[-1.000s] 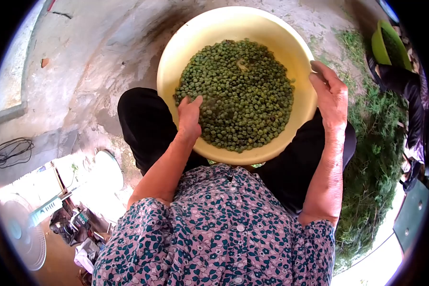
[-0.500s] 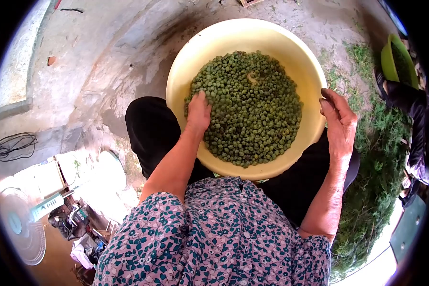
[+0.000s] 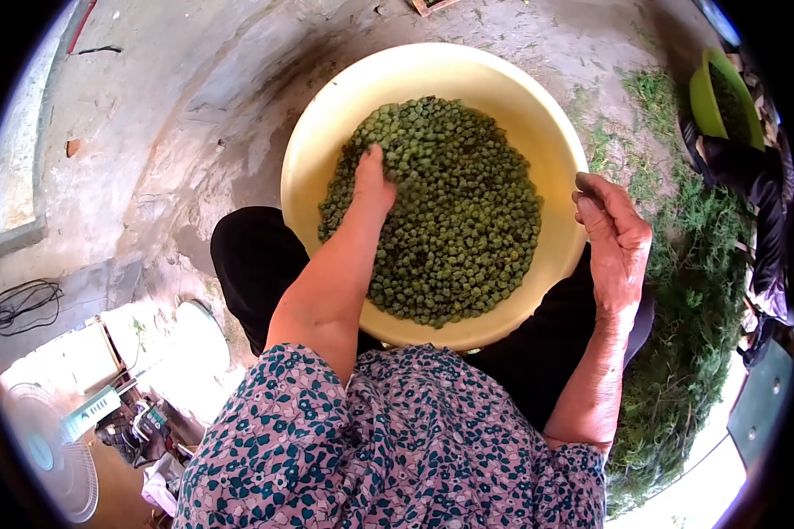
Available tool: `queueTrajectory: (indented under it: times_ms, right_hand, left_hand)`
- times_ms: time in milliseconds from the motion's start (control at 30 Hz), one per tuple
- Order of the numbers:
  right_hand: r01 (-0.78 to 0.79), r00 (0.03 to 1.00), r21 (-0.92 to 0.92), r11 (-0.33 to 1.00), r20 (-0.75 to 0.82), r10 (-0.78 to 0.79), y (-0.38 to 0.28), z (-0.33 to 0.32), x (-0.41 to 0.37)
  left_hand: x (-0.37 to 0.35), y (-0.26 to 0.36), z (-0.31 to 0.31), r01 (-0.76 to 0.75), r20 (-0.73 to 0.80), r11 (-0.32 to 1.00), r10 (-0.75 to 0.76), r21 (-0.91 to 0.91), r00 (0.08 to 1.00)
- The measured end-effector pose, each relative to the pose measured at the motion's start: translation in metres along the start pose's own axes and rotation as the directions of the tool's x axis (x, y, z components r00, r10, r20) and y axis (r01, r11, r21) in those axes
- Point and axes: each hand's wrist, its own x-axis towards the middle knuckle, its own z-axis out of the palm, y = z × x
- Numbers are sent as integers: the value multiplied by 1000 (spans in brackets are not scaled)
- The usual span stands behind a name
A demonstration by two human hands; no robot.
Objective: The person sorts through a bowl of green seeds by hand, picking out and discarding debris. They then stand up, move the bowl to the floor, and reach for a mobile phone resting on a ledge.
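A large pale yellow basin (image 3: 326, 106) rests between my knees, with a heap of small round green pods or fruits (image 3: 454, 212) inside. My left hand (image 3: 374, 183) reaches into the left part of the heap. Its fingers are mostly buried among the green pieces, so what they hold is hidden. At the basin's right rim is my right hand (image 3: 613, 238), raised with its fingers curled and the thumb near the fingertips. Whether anything small lies between those fingers cannot be made out.
Cut green plants (image 3: 679, 353) lie along the right side. A lime green tub (image 3: 707, 104) stands at the upper right. On the left are a coiled black cable (image 3: 25, 307), a white fan (image 3: 53, 450) and assorted clutter at the lower left.
My left hand has moved up and further into the heap. My right hand stays near the right rim. The basin appears slightly further left and lower in view.
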Motion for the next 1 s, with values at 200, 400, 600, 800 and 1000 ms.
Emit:
queueTrajectory:
  times_ms: [200, 400, 600, 800, 1000]
  right_hand:
    - [-44, 999, 37, 998, -25, 45, -1, 1, 0]
    - [-37, 998, -3, 999, -47, 37, 3, 0, -1]
    - [-24, 996, 25, 999, -82, 26, 6, -1, -2]
    - [0, 997, 23, 1000, -75, 1, 10, -1, 0]
    - [-16, 997, 28, 999, -74, 18, 13, -1, 0]
  left_hand:
    - [-2, -27, 76, 106, 295, 990, -75, -90, 953]
    - [-93, -39, 135, 1, 477, 1000, -6, 11, 879]
    - [-139, -42, 56, -221, 420, 901, 48, 373, 906]
    - [-133, -18, -44, -179, 18, 903, 187, 390, 982]
    - [-113, -21, -44, -77, 14, 901, 78, 426, 997]
